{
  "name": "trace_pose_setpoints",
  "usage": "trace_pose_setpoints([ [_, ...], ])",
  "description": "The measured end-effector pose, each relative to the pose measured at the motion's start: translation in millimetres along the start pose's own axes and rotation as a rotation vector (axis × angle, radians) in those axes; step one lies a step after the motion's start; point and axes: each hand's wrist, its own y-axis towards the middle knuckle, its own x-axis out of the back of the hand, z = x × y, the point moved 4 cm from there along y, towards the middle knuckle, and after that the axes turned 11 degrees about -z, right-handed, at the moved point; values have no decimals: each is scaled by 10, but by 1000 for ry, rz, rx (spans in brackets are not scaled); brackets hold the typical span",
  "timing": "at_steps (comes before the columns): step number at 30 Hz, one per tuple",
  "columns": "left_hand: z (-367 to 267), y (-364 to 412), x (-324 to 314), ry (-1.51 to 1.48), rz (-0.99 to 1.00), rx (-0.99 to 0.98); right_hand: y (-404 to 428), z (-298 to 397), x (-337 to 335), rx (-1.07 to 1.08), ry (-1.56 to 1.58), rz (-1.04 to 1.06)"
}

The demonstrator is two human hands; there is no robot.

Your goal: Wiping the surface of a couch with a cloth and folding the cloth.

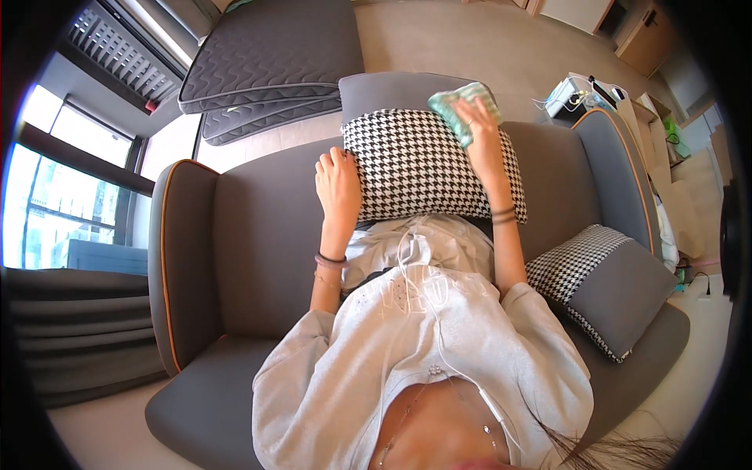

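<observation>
A cushion with a black-and-white houndstooth panel and a grey panel [426, 170] leans against the backrest of a grey sofa [270, 217]. My left hand [339, 185] lies on the cushion's left edge, fingers curled; whether it pinches the fabric I cannot tell. At the cushion's upper right, my right hand [482, 138] presses on a green and cream checked cloth [452, 111], which is bunched beneath the spread fingers. Part of the cloth is hidden by that hand.
A second grey and houndstooth cushion [623, 288] rests on the sofa seat at right. Folded dark quilted mattresses [276, 53] lie behind the sofa. A white box with cables [570, 97] stands beyond the right armrest. A white earphone cord [437, 329] hangs over my shirt.
</observation>
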Motion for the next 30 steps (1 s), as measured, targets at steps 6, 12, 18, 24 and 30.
trace_pose_setpoints([
  [6, -136, -248, 76, -402, -29, -64, -357, 1271, 56, 272, 463, 211],
  [12, -187, -290, 90, -431, -53, 58, -304, 1163, -34, 233, 652, 218],
  [18, -357, -244, 366, -289, -41, -175, -91, 1036, 238, -373, 953, -134],
  [24, -429, -255, 282, -287, -103, -191, 48, 859, -394, -89, 368, 77],
  [30, -554, -146, 192, -180, -198, -196, 133, 689, -308, -121, 158, 139],
])
